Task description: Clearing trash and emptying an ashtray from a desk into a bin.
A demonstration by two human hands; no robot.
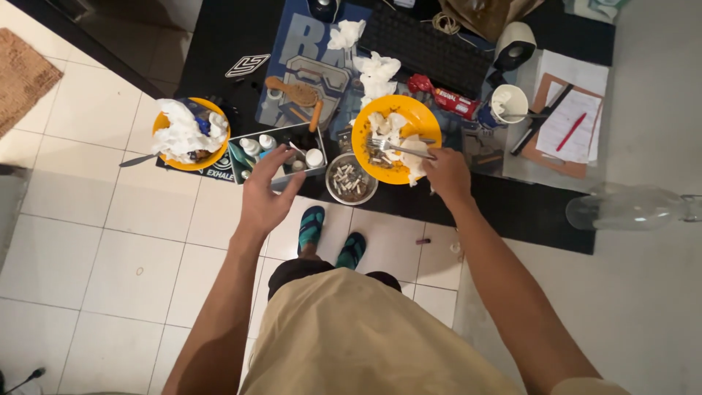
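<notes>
Crosswise, fork (398, 147) tines left on orange plate (409, 117); right hand (447, 174) gripping handle

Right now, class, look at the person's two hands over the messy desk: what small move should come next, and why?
Probably lift the fork off the orange plate. The right hand already grips its handle at the plate's edge, with the tines resting among crumpled tissues and scraps. The left hand hangs open near the grey tray of small bottles, holding nothing, so it seems free to steady the plate.

Black desk (512, 208), two orange plates (423, 121) (167, 121), keyboard (424, 47), ashtray bowl (351, 178), clipboard (567, 124)
</notes>
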